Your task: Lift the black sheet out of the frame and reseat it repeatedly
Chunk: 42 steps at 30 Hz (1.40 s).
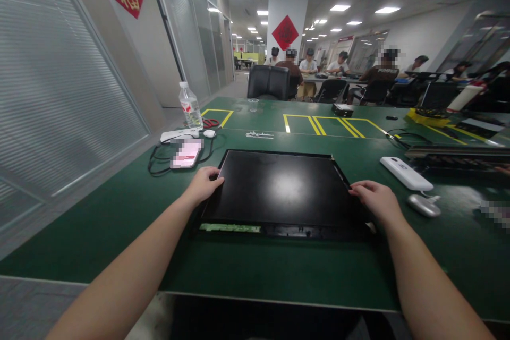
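A black LCD panel (pixel 258 186) lies flat on the green table in front of me, with a glare spot near its middle. Along its near edge runs a strip of green circuit board (pixel 230 228). My left hand (pixel 203 185) grips the panel's left edge, thumb on the top face and fingers curled at the side. At the opposite edge, the fingertips of my right hand (pixel 374 199) pinch the frame. The undersides of both grips are hidden.
To the left are a water bottle (pixel 190 106), red scissors (pixel 211 122), a phone (pixel 187 154) and a looped black cable (pixel 153 166). A white power bank (pixel 406 172) and a silver mouse-shaped device (pixel 423 205) lie to the right. Several people sit at far tables.
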### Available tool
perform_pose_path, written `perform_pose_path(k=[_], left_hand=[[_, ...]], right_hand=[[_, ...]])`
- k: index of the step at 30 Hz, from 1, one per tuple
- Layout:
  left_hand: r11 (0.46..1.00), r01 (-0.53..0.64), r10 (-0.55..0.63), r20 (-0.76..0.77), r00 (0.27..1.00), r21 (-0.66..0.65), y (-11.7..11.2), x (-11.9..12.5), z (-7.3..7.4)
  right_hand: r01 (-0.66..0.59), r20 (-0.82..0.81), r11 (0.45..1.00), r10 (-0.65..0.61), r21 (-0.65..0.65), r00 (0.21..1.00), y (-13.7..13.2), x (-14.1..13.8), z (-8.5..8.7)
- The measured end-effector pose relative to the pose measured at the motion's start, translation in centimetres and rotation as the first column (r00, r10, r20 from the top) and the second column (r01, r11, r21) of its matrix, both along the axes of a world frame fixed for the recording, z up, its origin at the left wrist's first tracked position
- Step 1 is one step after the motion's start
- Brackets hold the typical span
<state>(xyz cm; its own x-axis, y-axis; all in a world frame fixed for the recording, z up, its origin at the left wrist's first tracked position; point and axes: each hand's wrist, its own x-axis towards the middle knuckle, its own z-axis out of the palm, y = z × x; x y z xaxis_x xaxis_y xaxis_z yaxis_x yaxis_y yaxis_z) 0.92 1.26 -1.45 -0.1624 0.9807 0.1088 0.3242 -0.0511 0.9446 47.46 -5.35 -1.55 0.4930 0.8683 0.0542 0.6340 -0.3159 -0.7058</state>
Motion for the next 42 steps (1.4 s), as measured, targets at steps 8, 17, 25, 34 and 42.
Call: perform_pose_path(k=[8, 17, 25, 34, 42], left_hand=[[0.994, 0.106, -0.09, -0.492, 0.866, 0.006, 1.0, -1.0, -1.3], [0.992, 0.125, -0.106, -0.555, 0.825, -0.004, 1.0, -1.2, -1.5], [0.993, 0.119, -0.076, -0.656, 0.751, 0.021, 1.0, -1.3, -1.7], [0.99, 0.138, -0.07, -0.7, 0.711, 0.041, 1.1, -1.2, -1.8], [0.981, 0.178, -0.071, -0.718, 0.693, 0.075, 0.5, -0.7, -1.8]], right_hand=[[0.013, -0.034, 1.0, -0.012, 0.025, 0.999, 0.3, 0.5, -0.6], [0.016, -0.024, 1.0, -0.016, -0.001, 1.0, 0.2, 0.3, -0.4], [0.011, 0.01, 1.0, -0.011, 0.013, 1.0, -0.1, -0.1, 0.0], [0.028, 0.056, 1.0, -0.028, -0.013, 0.998, -0.1, -0.5, 0.5], [0.011, 0.086, 1.0, -0.012, 0.003, 0.996, 0.0, -0.3, 0.2]])
